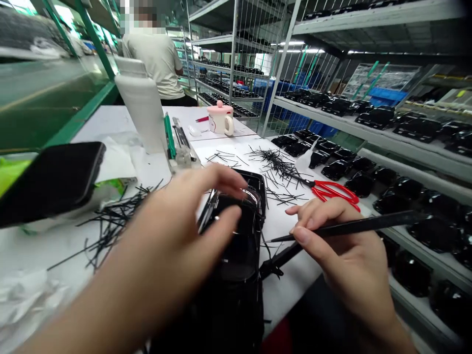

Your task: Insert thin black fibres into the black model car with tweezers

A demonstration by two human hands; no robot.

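A glossy black model car body [236, 258] lies in front of me, its lower part in deep shadow. Over its upper part hovers my left hand [184, 216], smeared a little by motion. Its thumb and curved fingers are apart, with nothing visible between them. My right hand [342, 241] pinches black tweezers [354, 226], whose fine tip points left at the car's side. Close to that tip a thin black strip [264, 236] runs along the car's edge. Below the tweezers, a dark elongated piece [278, 260] juts from the car's right side; I cannot tell what it is.
Thin black strips lie in piles right [276, 164] and left [114, 216]. Red-handled scissors [332, 189] lie at right. Behind stand a white bottle [142, 108] and a lidded mug [220, 120]. A phone [55, 179] is at left. Racks [332, 108] hold black car bodies. A person [155, 64] sits beyond.
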